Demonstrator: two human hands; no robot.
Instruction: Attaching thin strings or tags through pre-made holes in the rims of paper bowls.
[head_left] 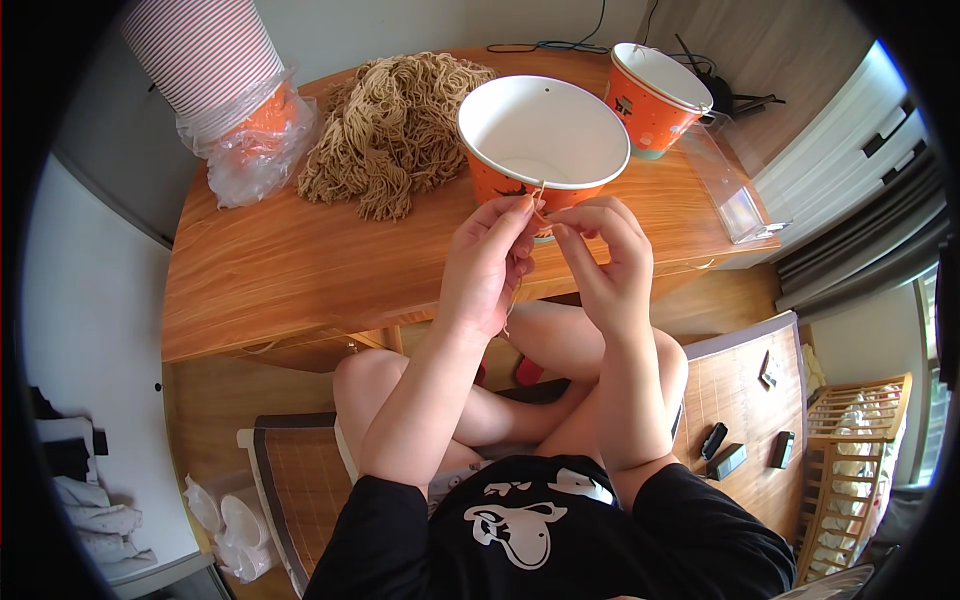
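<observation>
A large orange paper bucket point(545, 125) with a white inside stands near the table's front edge. There is a small hole in its far wall. At its near rim, a thin tan cord point(541, 190) comes up over the edge. My left hand point(488, 262) pinches this cord between thumb and forefinger, and a loose end point(514, 302) hangs below it. Thumb and forefinger of my right hand point(612, 258) are also closed on the cord, just right of the left fingertips. Whether a knot lies between them is too small to tell.
A heap of tan cords point(400, 125) lies left of the bucket on the wooden table point(300, 280). Beyond it, a tall stack of paper buckets point(205, 60) stands in plastic wrap point(255, 160). More nested orange buckets point(650, 105) and a clear plastic stand point(745, 215) are at the right.
</observation>
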